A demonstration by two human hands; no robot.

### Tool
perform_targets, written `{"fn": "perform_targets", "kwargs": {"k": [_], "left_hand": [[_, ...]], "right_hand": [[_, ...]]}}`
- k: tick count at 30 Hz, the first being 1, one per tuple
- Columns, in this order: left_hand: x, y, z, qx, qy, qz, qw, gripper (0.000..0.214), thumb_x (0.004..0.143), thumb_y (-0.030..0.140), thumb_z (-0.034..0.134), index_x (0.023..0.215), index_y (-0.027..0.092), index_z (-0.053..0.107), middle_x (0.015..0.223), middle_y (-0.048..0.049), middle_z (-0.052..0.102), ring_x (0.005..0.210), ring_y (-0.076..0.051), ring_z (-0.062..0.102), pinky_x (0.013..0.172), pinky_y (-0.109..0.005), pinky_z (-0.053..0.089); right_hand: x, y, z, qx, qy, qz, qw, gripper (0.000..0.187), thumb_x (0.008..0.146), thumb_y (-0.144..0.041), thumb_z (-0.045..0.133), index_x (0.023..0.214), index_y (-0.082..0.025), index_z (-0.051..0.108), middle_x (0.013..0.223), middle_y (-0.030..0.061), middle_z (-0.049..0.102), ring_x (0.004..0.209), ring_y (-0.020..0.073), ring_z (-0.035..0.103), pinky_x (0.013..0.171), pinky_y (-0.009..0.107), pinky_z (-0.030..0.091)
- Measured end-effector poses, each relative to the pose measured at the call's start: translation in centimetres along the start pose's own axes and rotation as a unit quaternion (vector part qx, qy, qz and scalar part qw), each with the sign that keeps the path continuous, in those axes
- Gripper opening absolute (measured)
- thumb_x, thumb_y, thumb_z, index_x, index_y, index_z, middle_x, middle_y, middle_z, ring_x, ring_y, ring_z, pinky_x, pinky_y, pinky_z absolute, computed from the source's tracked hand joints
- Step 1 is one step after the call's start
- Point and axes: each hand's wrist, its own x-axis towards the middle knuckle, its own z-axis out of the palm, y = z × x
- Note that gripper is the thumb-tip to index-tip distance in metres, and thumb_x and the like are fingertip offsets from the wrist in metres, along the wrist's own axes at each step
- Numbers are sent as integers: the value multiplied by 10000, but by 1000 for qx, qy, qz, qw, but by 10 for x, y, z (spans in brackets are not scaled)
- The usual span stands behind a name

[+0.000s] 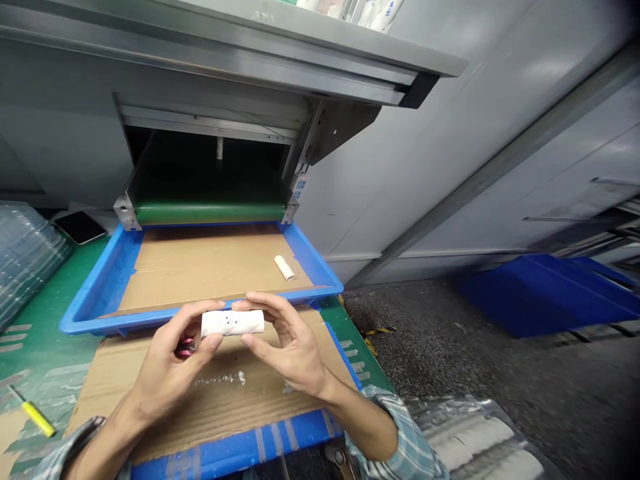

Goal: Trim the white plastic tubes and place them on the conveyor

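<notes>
My left hand (170, 363) and my right hand (285, 340) hold a short white foam-like roll (233, 323) by its ends, with small dark marks on its upper face. A small pink object (185, 348) shows inside my left hand, its shape mostly hidden by my fingers. A second, smaller white roll (284, 267) lies on the cardboard liner of a blue plastic tray (100, 290), just beyond my hands. Beneath my wrists is a cardboard sheet (160, 400) in another blue tray.
A green conveyor belt (210, 213) runs under a grey steel housing behind the tray. A yellow-handled tool (35, 417) lies on the green mat at left, near transparent stacked trays (25, 260) and a dark tablet (80, 227). A bag of white rolls (475, 443) sits at lower right.
</notes>
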Motion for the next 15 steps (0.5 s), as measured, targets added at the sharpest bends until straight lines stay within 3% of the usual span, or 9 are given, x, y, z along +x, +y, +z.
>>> {"fn": "perform_targets", "kwargs": {"k": [3, 7, 11, 13, 15], "left_hand": [[0, 0, 3, 12, 18, 15, 1000, 222, 1025, 331, 647, 1220, 224, 657, 939, -21, 771, 624, -110, 646, 506, -192, 480], [-5, 1, 9, 34, -3, 38, 999, 234, 1012, 384, 694, 1183, 239, 627, 884, 20, 718, 593, -91, 604, 542, -182, 513], [-8, 4, 6, 18, -48, 40, 998, 428, 1046, 573, 582, 1325, 249, 558, 933, -2, 685, 729, -135, 662, 632, -224, 564], [-7, 6, 1, 21, -40, 41, 998, 363, 1112, 528, 431, 1267, 233, 576, 971, -30, 690, 843, -161, 691, 746, -268, 581], [-5, 8, -3, 47, -28, 43, 998, 287, 1142, 384, 371, 1087, 225, 602, 921, -22, 681, 836, -154, 682, 779, -272, 557]], "right_hand": [[2, -2, -1, -100, -17, -57, 993, 456, 1009, -250, 731, 1441, -292, 593, 1303, 78, 763, 1198, 212, 752, 1055, 398, 642], [4, -3, -1, -261, -44, -138, 954, 416, 1013, -315, 737, 1403, -252, 606, 1214, 104, 782, 1114, 254, 767, 984, 436, 649], [3, -2, -1, -255, -37, -110, 960, 371, 1005, -314, 749, 1346, -237, 625, 1143, 83, 797, 1011, 225, 789, 922, 377, 665], [3, -2, 0, -240, -32, -93, 966, 352, 999, -226, 727, 1338, -235, 634, 1167, 81, 794, 1041, 214, 786, 935, 355, 663], [3, -1, 1, -233, -34, -90, 968, 383, 977, -145, 693, 1345, -235, 639, 1201, 84, 788, 1081, 214, 778, 962, 358, 658]]}}
